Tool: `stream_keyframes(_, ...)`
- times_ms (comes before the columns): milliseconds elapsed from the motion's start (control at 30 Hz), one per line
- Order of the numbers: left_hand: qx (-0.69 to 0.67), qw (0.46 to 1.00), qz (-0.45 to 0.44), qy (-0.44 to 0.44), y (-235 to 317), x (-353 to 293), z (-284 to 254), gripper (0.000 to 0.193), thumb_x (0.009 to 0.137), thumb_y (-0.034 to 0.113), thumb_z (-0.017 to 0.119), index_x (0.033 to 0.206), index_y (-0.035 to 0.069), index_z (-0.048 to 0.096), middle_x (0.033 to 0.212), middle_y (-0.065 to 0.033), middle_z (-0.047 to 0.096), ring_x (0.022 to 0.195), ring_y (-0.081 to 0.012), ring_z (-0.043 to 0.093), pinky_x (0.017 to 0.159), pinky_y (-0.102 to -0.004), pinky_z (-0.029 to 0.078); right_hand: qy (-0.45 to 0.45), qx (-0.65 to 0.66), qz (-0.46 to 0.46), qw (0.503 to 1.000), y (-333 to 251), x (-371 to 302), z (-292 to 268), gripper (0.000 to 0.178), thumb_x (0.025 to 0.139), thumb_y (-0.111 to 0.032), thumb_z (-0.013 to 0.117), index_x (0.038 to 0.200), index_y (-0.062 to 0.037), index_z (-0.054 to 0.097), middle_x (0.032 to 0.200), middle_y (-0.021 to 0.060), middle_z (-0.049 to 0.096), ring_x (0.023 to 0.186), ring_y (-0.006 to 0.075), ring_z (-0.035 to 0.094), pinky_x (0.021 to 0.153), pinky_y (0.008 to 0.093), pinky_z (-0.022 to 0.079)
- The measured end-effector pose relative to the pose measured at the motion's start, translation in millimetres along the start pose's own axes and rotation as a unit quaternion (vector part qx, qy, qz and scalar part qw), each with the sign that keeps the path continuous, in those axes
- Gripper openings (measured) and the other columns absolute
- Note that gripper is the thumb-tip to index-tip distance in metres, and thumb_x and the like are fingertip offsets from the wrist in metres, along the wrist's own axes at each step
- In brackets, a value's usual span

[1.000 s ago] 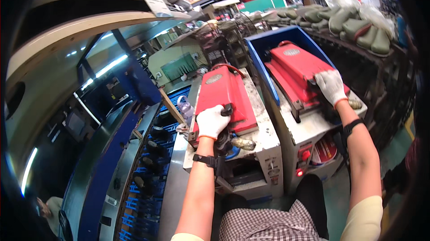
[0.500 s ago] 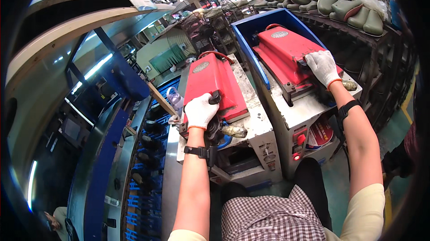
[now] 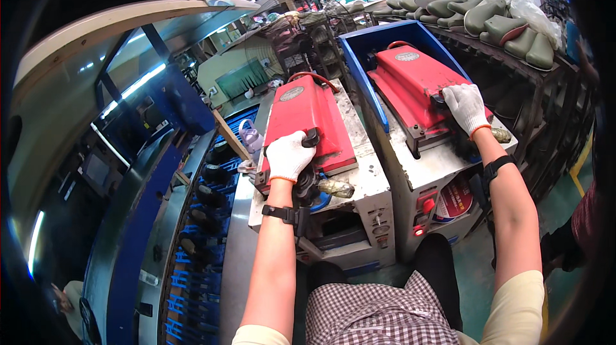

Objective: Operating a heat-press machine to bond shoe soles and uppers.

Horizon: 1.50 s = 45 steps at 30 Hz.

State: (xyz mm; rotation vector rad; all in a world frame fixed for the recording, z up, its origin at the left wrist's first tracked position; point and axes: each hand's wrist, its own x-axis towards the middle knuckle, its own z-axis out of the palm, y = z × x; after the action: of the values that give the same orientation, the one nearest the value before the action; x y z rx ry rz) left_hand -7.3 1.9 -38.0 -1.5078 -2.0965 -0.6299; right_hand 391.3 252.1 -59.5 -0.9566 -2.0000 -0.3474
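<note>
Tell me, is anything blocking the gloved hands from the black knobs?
Nothing visible blocks them: the left hand is on the black knob of the left red cover, and the right hand on the other knob of the right red cover.

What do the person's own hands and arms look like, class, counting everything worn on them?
The left hand and right hand wear white gloves with orange cuff edges. A black strap circles each forearm near the wrist; the left one carries a small dark block. Pale yellow sleeves cover the upper arms.
</note>
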Motion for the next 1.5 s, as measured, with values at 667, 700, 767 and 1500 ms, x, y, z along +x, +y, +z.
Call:
stream_keyframes(667, 0.005, 1.0, -0.008, -0.02, -10, 0, -2, 0.02, 0.079, 0.034, 0.069, 0.087, 0.017, 0.076, 0.082, -0.0148, 0.075, 0.085, -0.0371, 0.074, 0.074, -0.0476, 0.057, 0.005, -0.007, -0.054, 0.998, 12, 0, 13, 0.033, 0.105, -0.033, 0.055, 0.1, -0.009, 0.076, 0.097, 0.012, 0.075, 0.094, 0.0329, 0.068, 0.088, 0.0463, 0.048)
stream_keyframes(700, 0.002, 1.0, -0.008, -0.019, -10, 1, 0, 0.02, 0.078, 0.034, 0.069, 0.088, 0.018, 0.076, 0.082, -0.0146, 0.075, 0.085, -0.0368, 0.075, 0.074, -0.0476, 0.057, 0.016, -0.005, -0.051, 0.999, 16, -1, 14, 0.033, 0.105, -0.034, 0.055, 0.102, -0.0087, 0.077, 0.099, 0.0121, 0.076, 0.095, 0.033, 0.068, 0.089, 0.0463, 0.048)
stream_keyframes(767, -0.001, 1.0, -0.005, -0.013, -10, 1, 2, 0.02, 0.078, 0.034, 0.069, 0.088, 0.018, 0.076, 0.082, -0.0145, 0.075, 0.085, -0.0365, 0.075, 0.074, -0.0474, 0.058, 0.003, -0.003, -0.051, 0.999, 23, 1, 18, 0.033, 0.105, -0.034, 0.056, 0.106, -0.0083, 0.078, 0.1, 0.0127, 0.076, 0.096, 0.0339, 0.069, 0.09, 0.0469, 0.048)
stream_keyframes(1500, 0.015, 0.998, -0.026, -0.053, -4, 3, -1, 0.025, 0.078, 0.033, 0.068, 0.095, 0.019, 0.078, 0.094, -0.0116, 0.078, 0.094, -0.0328, 0.075, 0.08, -0.0474, 0.058, 0.005, 0.008, -0.037, 0.999, 23, 3, 15, 0.033, 0.105, -0.034, 0.055, 0.103, -0.0094, 0.078, 0.099, 0.0149, 0.076, 0.096, 0.0373, 0.069, 0.089, 0.0492, 0.05)
